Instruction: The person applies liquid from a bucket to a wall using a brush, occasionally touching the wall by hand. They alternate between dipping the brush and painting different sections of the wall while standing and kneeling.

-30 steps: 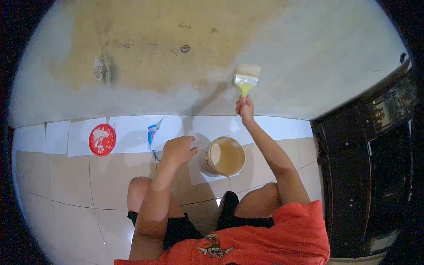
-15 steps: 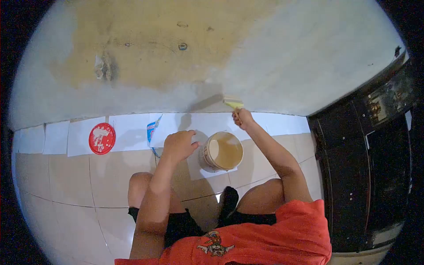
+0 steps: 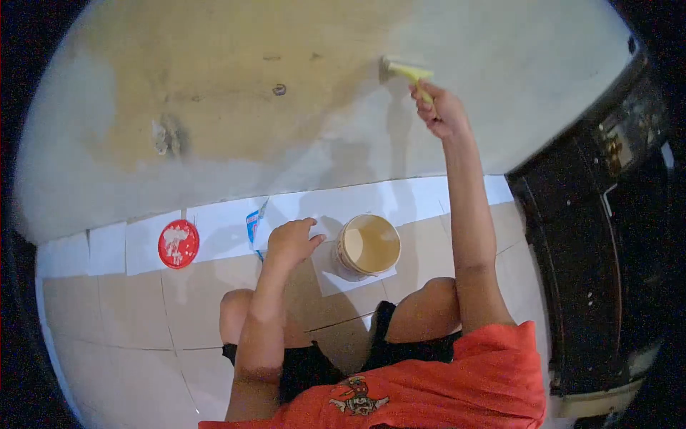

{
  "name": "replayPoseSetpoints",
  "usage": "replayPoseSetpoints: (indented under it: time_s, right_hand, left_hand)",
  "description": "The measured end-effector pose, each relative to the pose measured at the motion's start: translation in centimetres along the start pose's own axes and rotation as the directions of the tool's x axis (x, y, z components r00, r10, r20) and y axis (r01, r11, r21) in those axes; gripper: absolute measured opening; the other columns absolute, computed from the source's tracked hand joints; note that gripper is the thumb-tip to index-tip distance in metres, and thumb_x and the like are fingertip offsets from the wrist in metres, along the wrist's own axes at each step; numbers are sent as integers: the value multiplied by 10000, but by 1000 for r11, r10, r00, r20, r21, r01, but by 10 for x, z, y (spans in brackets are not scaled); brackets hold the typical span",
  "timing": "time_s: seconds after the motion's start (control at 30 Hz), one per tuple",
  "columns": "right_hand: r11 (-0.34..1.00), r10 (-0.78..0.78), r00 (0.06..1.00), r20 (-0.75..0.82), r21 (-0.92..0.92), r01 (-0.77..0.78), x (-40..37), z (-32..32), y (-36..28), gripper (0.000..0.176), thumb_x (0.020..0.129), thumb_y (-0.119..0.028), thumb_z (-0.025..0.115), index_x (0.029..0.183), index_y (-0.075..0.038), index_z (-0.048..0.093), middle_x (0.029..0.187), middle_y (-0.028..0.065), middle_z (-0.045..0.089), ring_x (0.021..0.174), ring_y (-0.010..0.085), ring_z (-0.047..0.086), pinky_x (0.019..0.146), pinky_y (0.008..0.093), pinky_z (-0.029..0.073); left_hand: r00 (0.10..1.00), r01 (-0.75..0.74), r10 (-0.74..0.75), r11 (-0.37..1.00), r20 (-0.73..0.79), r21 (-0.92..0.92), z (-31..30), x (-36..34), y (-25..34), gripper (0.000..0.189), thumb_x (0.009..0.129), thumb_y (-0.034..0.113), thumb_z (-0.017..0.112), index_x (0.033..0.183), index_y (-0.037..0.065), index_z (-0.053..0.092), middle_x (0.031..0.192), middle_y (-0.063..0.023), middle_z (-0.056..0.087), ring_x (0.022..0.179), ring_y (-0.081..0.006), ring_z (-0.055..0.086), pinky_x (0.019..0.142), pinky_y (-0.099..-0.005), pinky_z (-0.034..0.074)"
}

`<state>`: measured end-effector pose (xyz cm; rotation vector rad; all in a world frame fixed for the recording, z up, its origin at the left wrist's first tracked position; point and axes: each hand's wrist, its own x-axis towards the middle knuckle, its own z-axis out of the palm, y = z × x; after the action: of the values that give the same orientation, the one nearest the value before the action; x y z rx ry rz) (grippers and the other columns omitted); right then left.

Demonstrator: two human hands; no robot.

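My right hand [image 3: 444,113] is raised against the wall, wrapped round the handle of a wide paintbrush [image 3: 413,71] with a yellow-green body. The pale head of the brush is at the wall, near the border between yellowish and whitish paint. Lower down, my left hand [image 3: 291,242] hangs palm down with its fingers apart, holding nothing. Just right of that hand stands an open paint bucket [image 3: 386,248] with pale paint inside. The wall [image 3: 236,43] carries a large yellowish patch, with whitish paint below and to the right of it.
White paper sheets [image 3: 214,218] line the floor along the wall. A red lid [image 3: 166,256] smeared with white lies on them at the left. Near my left hand is a blue-and-white packet [image 3: 253,227]. Dark furniture [image 3: 572,250] stands at the right.
My right hand has moved up and to the right with the paintbrush, from low on the wall to higher up. My left hand stays beside the bucket. The view has tilted slightly.
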<state>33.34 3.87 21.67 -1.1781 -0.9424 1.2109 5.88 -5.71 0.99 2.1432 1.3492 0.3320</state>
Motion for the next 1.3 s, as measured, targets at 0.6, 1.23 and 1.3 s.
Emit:
replayPoseSetpoints:
  time_s: [0.6,1.23,1.3]
  right_hand:
    - [913,-368,924,-106,-230,337,86,-171,50,311,915,-332,420,984,-74,578,675,-8,498,503,63,407,411,199,301]
    - [893,267,902,-340,-265,-364,33,-250,325,232,776,-252,572,758,-28,631,546,55,532,380,122,440,339,258,341]
    - [823,352,867,-353,-325,-467,24,-253,335,234,770,-255,586,754,-24,624,543,57,530,381,118,430,334,258,323]
  left_hand:
    - [997,51,-53,998,60,43,13,-1,-12,436,797,359,598,1111,59,556,1007,-148,623,914,-285,607,773,-365,473]
    - [964,261,-264,963,31,66,-11,-22,27,411,834,303,591,1174,81,525,1076,-119,609,998,-211,589,847,-342,453]
    - [971,234,-237,969,27,76,-11,-22,27,413,837,312,586,1173,80,524,1078,-119,609,999,-211,588,846,-343,453]
